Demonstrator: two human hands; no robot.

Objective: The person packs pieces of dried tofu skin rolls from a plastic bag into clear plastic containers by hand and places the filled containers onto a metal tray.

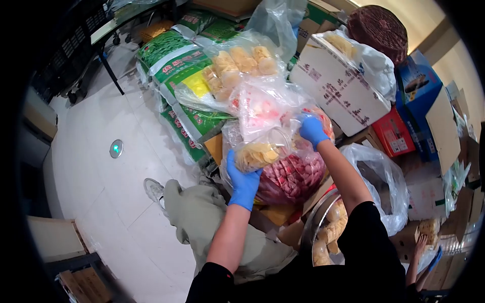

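My left hand (242, 183), in a blue glove, is closed around the lower side of a clear plastic pack of pale yellow slices (256, 155). The pack is tilted, with a round clear end to its right. My right hand (313, 130), also blue-gloved, has its fingers curled on thin clear plastic (291, 122) just right of the pack; its fingertips are partly hidden. Beneath both hands lies a bag of dark red, lumpy pieces (295, 177). A white and pink plastic bag (260, 108) sits just beyond the pack.
Green printed sacks (174, 76) are stacked at left, with bagged yellow rolls (245, 61) on top. A white foam box (338, 83) stands at right. Near my body is a metal pot (309, 227) with more rolls. Another person's hands (421, 246) show at lower right.
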